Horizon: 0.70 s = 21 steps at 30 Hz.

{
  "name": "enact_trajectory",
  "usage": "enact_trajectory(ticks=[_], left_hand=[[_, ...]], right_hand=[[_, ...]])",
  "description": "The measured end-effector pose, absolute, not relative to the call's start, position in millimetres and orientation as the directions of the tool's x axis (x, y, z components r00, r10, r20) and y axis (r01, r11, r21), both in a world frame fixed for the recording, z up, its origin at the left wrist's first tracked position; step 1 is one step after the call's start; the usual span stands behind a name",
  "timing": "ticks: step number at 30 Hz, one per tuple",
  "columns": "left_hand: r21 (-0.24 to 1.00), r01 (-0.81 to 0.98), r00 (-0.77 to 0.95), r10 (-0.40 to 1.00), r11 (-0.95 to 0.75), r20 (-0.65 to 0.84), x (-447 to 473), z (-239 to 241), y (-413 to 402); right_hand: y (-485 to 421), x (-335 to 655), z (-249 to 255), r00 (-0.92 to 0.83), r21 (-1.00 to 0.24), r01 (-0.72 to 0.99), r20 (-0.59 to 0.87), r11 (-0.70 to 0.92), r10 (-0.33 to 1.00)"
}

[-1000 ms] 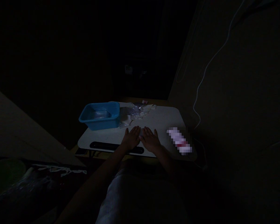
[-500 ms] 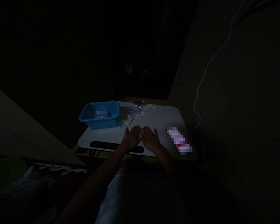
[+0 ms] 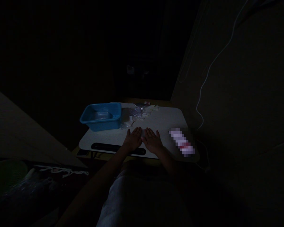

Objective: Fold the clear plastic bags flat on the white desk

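My left hand (image 3: pixel 133 139) lies palm down near the front of the white table (image 3: pixel 165 119), its fingers stretched out and the thumb apart. Beside it my right hand (image 3: pixel 152 140) rests in the same flat way, angled inward. Between the two sets of fingertips shows a small pale, flat piece (image 3: pixel 144 133), partly covered by the hands; its kind is too dark to make out. Beyond the left hand lie crumpled clear plastic bags (image 3: pixel 138 112). A blue plastic basin (image 3: pixel 105 124) with something clear inside stands at the table's left.
A pixelated pale object with a red patch (image 3: pixel 181 142) lies at the table's right. A dark slot (image 3: pixel 106 147) runs along the front edge. A white cable (image 3: pixel 209 67) hangs down the right wall. A green basket (image 3: pixel 8 175) is at lower left. The room is very dim.
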<state>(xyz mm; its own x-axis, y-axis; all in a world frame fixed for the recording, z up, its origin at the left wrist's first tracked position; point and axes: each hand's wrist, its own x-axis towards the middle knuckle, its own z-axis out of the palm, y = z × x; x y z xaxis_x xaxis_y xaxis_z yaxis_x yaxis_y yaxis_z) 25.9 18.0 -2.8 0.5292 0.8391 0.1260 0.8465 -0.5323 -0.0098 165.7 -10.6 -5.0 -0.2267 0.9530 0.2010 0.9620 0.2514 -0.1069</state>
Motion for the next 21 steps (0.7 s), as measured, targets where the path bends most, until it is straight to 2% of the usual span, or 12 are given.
enact_trajectory(ticks=[21], left_hand=[[-0.006,0.845,0.532,0.839,-0.535,0.118,25.7,0.0,16.8]], right_hand=[[-10.3,165.6,-3.6,-0.224,-0.109,0.963,0.173,0.245,0.959]])
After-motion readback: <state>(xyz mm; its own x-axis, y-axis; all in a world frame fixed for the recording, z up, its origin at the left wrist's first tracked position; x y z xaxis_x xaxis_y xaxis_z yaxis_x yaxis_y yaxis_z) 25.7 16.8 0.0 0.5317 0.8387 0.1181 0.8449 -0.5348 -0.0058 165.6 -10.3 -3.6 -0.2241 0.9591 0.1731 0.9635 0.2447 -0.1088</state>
